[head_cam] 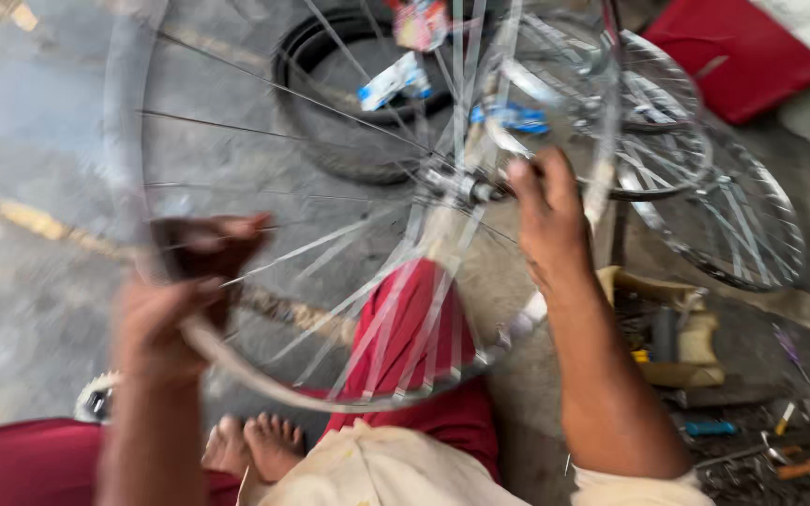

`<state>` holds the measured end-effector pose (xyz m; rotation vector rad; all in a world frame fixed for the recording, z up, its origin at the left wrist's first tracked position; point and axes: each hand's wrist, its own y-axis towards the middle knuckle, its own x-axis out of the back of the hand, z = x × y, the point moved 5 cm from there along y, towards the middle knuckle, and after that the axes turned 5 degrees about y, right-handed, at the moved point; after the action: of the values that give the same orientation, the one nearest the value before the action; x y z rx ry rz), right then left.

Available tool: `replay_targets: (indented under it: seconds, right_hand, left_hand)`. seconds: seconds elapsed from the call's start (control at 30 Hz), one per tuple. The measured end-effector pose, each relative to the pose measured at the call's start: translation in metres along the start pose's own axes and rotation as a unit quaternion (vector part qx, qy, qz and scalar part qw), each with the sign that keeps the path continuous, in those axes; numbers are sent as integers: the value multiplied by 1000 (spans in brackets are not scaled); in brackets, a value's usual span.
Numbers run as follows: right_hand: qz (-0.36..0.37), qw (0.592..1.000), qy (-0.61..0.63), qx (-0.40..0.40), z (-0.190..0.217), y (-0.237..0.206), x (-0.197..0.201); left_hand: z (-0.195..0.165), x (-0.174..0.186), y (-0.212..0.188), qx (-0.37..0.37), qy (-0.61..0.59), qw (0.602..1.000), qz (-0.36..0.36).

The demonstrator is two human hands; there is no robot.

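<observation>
Wheel: a bare bicycle wheel (367, 215), thin metal rim and fine silver spokes, is held upright and tilted in front of the seated person; motion blur smears rim and spokes.
Hub: the small metal hub (461, 186) sits at the centre, where the spokes meet.
Left hand: the left hand (180, 300) is closed around the lower left stretch of the rim, fingers curled over the metal.
Right hand: the right hand (546, 220) is set against the hub's axle end, fingertips closed on it as far as the blur allows; the exact pinch cannot be told.
Legs: red trousers (414, 337) are seen through the spokes, bare feet (255, 445) on the ground below, a cream cloth (377, 468) across the lap.
Ground: rough, grey, stained concrete (30, 187) lies all around.
Behind the wheel: a black rubber tyre (330, 103) lies flat, with blue-and-white wrappers (391, 82) in its ring, partly hidden by the spokes.
Right background: further spoked wheels (714, 201) are stacked, shiny and round, beside a red block (733, 56).
Tool pile: at lower right a worn cardboard box (677, 328) holds odd bits, too blurred to name; loose hand tools (761, 450) with coloured grips are scattered just beside it.
</observation>
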<state>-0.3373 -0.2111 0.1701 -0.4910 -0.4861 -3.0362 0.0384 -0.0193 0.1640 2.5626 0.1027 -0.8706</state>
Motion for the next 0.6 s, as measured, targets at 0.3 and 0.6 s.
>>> replay_targets:
  seconds: [0.3,0.6]
  right_hand:
    - [51,994,11,94,12,-3,-72]
    - [229,970,-23,-72,-70,-91,-61]
  left_hand:
    - [-6,-68,86,25,357,930,81]
    - [77,-101,137,143,544,815,137]
